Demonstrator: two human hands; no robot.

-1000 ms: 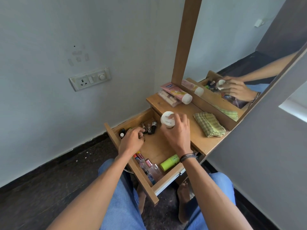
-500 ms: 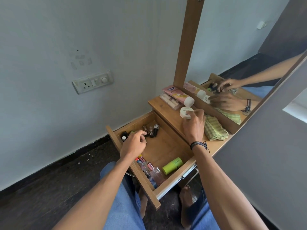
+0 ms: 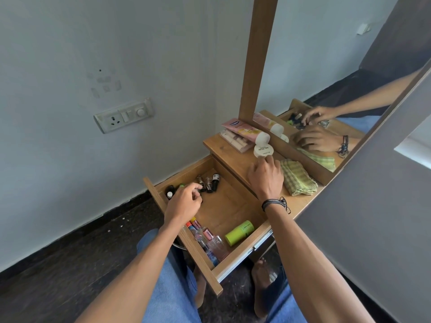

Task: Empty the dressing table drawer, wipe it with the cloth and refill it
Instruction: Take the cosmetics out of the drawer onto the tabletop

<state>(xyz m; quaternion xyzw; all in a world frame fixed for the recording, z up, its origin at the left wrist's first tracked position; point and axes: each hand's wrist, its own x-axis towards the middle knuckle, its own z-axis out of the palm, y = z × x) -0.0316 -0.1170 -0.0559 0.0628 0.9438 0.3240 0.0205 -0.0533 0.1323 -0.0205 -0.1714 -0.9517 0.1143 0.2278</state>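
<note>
Drawer (image 3: 228,206) stood open, left hand (image 3: 184,201) curled among small bottles (image 3: 208,183) (hold unclear), right hand (image 3: 265,176) relaxed, touching the white jar (image 3: 263,151), which might roll off the tabletop (image 3: 224,148) if nudged.

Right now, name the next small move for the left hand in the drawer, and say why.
Probably lift one small bottle out and carry it to the tabletop. The left hand hovers curled over that cluster at the back of the drawer, while the white jar already stands on top by the right hand, and several items remain inside.
</note>
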